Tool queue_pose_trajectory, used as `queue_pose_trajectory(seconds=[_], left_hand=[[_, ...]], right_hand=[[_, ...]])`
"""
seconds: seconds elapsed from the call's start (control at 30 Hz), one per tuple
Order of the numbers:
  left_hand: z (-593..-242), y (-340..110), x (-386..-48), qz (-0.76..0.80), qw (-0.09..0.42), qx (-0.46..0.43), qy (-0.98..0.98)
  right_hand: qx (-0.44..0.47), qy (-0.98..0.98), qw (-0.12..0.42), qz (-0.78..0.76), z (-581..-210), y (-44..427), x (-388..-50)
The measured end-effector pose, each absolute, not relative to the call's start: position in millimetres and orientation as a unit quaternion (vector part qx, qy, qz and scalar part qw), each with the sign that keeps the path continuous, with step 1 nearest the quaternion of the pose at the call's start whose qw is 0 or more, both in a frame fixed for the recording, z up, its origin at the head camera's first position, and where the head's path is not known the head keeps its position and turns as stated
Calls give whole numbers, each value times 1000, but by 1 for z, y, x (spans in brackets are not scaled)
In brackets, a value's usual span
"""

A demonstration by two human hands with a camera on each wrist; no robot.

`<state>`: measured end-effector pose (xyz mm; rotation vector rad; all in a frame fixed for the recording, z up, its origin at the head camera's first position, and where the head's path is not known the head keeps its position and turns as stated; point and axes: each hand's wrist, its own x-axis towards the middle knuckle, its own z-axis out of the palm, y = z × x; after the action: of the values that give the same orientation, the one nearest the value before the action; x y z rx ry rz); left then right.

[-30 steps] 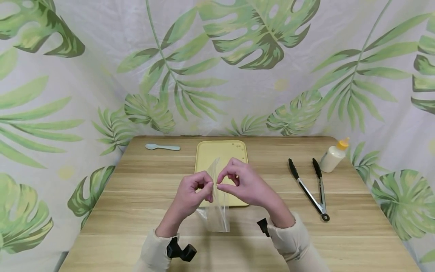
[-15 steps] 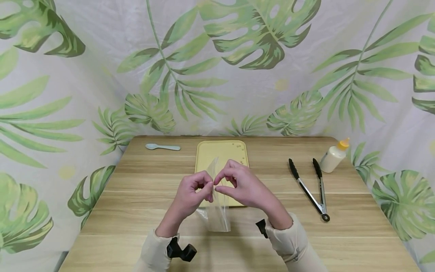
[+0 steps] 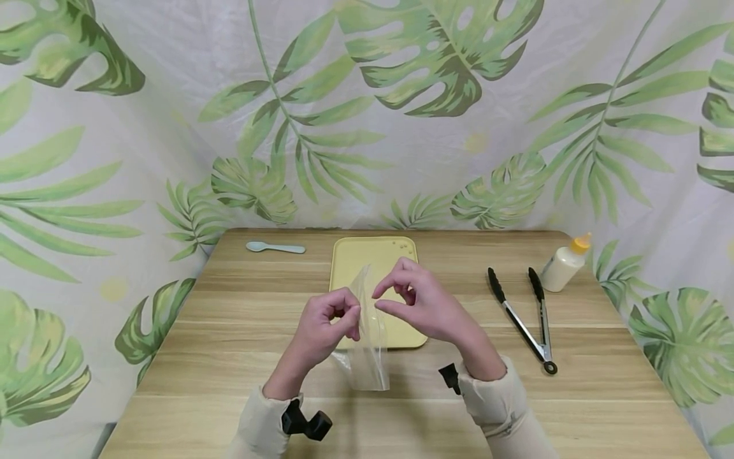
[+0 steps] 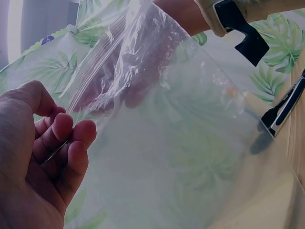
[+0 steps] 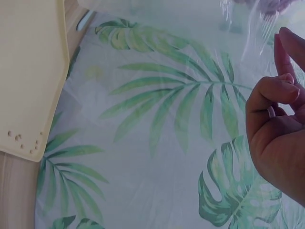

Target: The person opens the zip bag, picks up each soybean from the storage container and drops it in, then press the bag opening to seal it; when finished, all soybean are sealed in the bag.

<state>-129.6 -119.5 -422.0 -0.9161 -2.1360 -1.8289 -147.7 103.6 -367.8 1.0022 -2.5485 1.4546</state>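
Head view: the left hand grips the clear bag near its upper part, thumb pressed to curled fingers, so the plastic hangs over the near part of the yellow tray and down past its edge. Holding it raised in front of the body probably lets both hands get at its edge. The right hand is just beside the bag, its grip nearly closed, with a narrow gap between thumb and forefinger and nothing visible in it; whether a fingertip touches the plastic I can't tell. The spoon, tongs and bottle lie or stand toward the sides of the bench, likely out of the hands' way.

Left wrist view: the bag's ridged strip runs down to the pinching fingers, which presumably steady it there. The right hand shows blurred through the plastic.

Right wrist view: that hand's thumb and forefinger come close together near the bag; small bits dot a corner of the tray.
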Motion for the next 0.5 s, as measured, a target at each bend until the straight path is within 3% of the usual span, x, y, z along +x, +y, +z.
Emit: queue_pose_trajectory(seconds=[0.27,0.5], left_hand=[[-422,-121,-129,-618,85,-300,-722],[-422,-122,-128,-614,92,-304,-722]], right_hand=[[267,-826,61,493,-376,129,-175],[158,-856,33,490,-436,147,-227]])
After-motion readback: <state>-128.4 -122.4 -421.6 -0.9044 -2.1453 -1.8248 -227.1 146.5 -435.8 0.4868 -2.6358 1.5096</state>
